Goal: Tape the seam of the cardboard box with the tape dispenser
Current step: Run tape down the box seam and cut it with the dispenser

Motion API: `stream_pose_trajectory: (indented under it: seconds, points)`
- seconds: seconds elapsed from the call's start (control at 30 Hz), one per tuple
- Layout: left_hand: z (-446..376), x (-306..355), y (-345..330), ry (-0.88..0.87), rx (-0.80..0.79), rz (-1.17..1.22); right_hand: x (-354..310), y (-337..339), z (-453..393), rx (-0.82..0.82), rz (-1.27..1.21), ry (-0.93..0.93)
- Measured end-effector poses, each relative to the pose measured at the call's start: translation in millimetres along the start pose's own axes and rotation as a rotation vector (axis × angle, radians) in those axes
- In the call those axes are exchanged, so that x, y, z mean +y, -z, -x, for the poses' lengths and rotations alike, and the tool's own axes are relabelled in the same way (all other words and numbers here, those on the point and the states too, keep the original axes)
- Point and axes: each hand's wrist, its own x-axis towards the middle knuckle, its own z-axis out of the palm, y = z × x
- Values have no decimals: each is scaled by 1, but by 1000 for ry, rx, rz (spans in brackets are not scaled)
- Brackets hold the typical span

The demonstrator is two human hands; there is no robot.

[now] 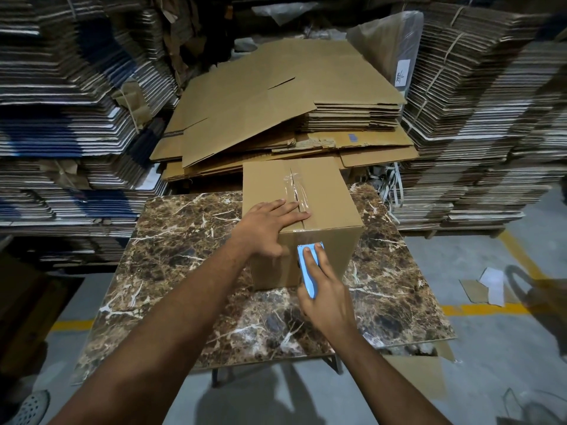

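A closed cardboard box [302, 210] stands on a marble-patterned tabletop [190, 271], toward the far edge and a little to the 1 o'clock side of the tabletop's middle. Its top seam [296, 191] runs from the far side toward the person, and wrinkled clear tape [295, 187] lies along it, glinting in the light.

The left hand [270, 227] lies flat on the box's top at the near edge, its fingers spread and reaching to 2 o'clock across the seam, with the thumb hanging down over the near face. This grip is wide open and holds nothing; it only presses on the cardboard.

The right hand [325, 289] has its grip closed round a light blue tape dispenser [307, 269], fingers lying along its back. The dispenser sits upright against the box's near face, directly below the end of the seam, with its toothed end pointing to 12 o'clock just under the top edge.

Beyond the box, at 12 o'clock, a loose heap of flattened cartons [276, 111] lies on a low stack. Tall bundles of flat cardboard [478, 118] rise at 3 o'clock and more at 9 o'clock. On the grey floor [491, 378] a yellow line [487, 308] runs past at 4 o'clock, with scraps of paper [494, 285] beside it. A white shoe [30, 406] shows at 8 o'clock.
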Motion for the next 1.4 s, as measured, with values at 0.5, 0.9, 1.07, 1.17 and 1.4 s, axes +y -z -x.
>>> stream_pose_trajectory:
  seconds: [0.5, 0.9, 1.07, 1.17, 1.4]
  points:
    - [-4, 3, 0, 64, 27, 81, -2, -25, 24, 190, -22, 45]
    - [-7, 14, -3, 129, 70, 100, 15, -4, 3, 87, -450, 15]
    - [-7, 14, -5, 132, 89, 106, 9, 4, 0, 58, -621, -68]
    - [-7, 15, -3, 134, 77, 96, 13, 12, -5, -9, -689, -92]
    - [-6, 17, -3, 132, 75, 60, 16, 37, -24, -158, -877, -190]
